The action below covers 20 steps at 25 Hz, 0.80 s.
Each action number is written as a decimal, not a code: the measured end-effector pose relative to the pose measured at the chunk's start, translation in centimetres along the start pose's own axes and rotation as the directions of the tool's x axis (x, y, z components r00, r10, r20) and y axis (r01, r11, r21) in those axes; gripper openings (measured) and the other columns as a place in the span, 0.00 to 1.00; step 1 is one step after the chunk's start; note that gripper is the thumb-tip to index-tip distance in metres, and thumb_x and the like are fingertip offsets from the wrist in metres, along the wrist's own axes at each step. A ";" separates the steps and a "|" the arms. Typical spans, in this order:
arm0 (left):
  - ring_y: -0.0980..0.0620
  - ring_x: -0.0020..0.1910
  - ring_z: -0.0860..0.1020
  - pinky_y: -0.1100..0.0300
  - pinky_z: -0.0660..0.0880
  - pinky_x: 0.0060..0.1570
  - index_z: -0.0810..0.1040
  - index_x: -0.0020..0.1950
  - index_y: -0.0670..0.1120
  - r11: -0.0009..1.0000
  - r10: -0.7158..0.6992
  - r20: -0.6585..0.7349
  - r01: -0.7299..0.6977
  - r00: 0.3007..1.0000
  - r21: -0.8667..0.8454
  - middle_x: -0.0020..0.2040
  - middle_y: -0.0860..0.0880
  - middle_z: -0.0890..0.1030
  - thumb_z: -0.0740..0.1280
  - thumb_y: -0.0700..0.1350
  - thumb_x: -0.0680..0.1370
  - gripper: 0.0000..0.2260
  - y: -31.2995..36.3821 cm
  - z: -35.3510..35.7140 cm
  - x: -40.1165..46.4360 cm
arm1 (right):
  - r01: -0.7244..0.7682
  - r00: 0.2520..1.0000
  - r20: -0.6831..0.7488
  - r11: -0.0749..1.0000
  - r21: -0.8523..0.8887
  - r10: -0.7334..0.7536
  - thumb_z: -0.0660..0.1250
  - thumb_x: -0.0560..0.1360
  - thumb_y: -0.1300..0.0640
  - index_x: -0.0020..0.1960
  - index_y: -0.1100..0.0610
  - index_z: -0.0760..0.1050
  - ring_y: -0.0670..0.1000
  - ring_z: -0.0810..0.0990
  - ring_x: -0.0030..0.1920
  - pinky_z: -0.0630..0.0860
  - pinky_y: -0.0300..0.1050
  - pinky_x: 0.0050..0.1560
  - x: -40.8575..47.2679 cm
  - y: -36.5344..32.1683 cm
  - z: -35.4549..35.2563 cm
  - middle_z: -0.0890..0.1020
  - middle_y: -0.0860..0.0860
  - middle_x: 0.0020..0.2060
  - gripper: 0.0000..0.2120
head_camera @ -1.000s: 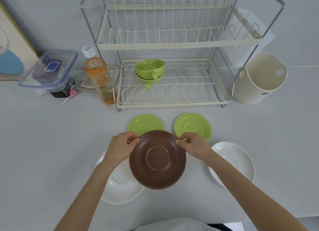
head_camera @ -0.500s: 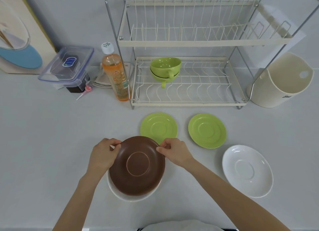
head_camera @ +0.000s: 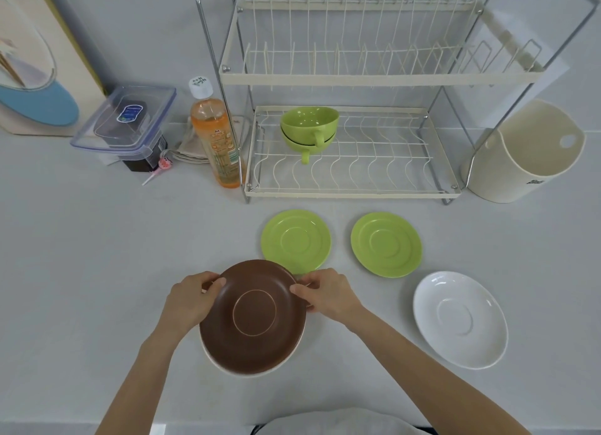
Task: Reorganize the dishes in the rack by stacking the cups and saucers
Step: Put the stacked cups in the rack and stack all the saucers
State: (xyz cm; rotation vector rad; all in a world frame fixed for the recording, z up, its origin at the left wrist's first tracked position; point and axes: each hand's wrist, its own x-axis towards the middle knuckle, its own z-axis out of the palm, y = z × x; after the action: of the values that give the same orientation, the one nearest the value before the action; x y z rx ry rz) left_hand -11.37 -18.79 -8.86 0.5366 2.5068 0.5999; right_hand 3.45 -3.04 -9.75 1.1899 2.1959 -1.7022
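A brown saucer [head_camera: 253, 317] lies on top of a white saucer [head_camera: 214, 358], of which only a thin rim shows. My left hand [head_camera: 192, 299] pinches the brown saucer's left edge and my right hand [head_camera: 325, 293] pinches its right edge. Two green saucers lie side by side on the counter, the left one [head_camera: 294, 239] and the right one [head_camera: 386, 244]. Another white saucer [head_camera: 460, 319] lies at the right. Two stacked green cups [head_camera: 309, 127] sit on the lower shelf of the wire dish rack [head_camera: 351, 193].
An orange drink bottle [head_camera: 216, 135] stands just left of the rack. A clear lidded box [head_camera: 125, 122] and folded cloths lie further left. A cream utensil holder [head_camera: 527, 151] stands right of the rack. A picture board leans on the wall at far left.
The brown saucer went left from between the two white saucers and came down onto the left white saucer. Both hands stayed on its edges. The camera view shifted left.
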 end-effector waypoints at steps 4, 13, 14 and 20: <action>0.48 0.49 0.78 0.56 0.74 0.53 0.80 0.55 0.45 0.985 0.002 0.095 0.015 0.995 -0.172 0.50 0.45 0.82 0.63 0.47 0.77 0.11 0.3 1.0 -1.4 | -0.004 0.998 -0.069 0.998 -0.056 0.000 0.68 0.71 0.53 0.49 0.59 0.82 0.52 0.82 0.40 0.80 0.46 0.53 -0.8 1.3 -1.7 0.83 0.57 0.38 0.12; 0.48 0.39 0.79 0.63 0.80 0.37 0.78 0.46 0.48 0.847 0.014 0.307 0.152 0.952 -0.510 0.41 0.45 0.80 0.64 0.42 0.76 0.04 4.5 5.8 -4.6 | -0.058 0.971 -0.238 0.982 -0.182 0.013 0.66 0.73 0.53 0.52 0.56 0.82 0.50 0.80 0.52 0.66 0.34 0.46 -2.7 3.8 -7.6 0.85 0.53 0.48 0.11; 0.48 0.40 0.80 0.65 0.80 0.35 0.78 0.49 0.46 0.835 0.009 0.315 0.166 0.949 -0.524 0.44 0.44 0.80 0.64 0.42 0.76 0.05 4.9 6.1 -4.9 | -0.050 0.970 -0.243 0.982 -0.183 0.004 0.66 0.73 0.54 0.52 0.56 0.81 0.49 0.80 0.52 0.66 0.32 0.45 -2.8 4.1 -8.0 0.85 0.53 0.49 0.11; 0.49 0.41 0.80 0.70 0.78 0.29 0.77 0.53 0.43 0.759 -0.037 0.323 0.237 0.946 -0.606 0.44 0.44 0.81 0.63 0.39 0.76 0.07 5.6 7.1 -6.1 | 0.037 0.919 -0.373 0.969 -0.245 -0.129 0.64 0.74 0.58 0.56 0.57 0.79 0.53 0.80 0.57 0.68 0.34 0.54 -4.0 5.8 -12.1 0.82 0.54 0.55 0.12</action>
State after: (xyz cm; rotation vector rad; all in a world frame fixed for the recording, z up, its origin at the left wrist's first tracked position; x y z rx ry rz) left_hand -1.24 -14.88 -9.22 0.1525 1.8677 1.1587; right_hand 14.22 5.69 -7.76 1.4893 2.6179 -1.2661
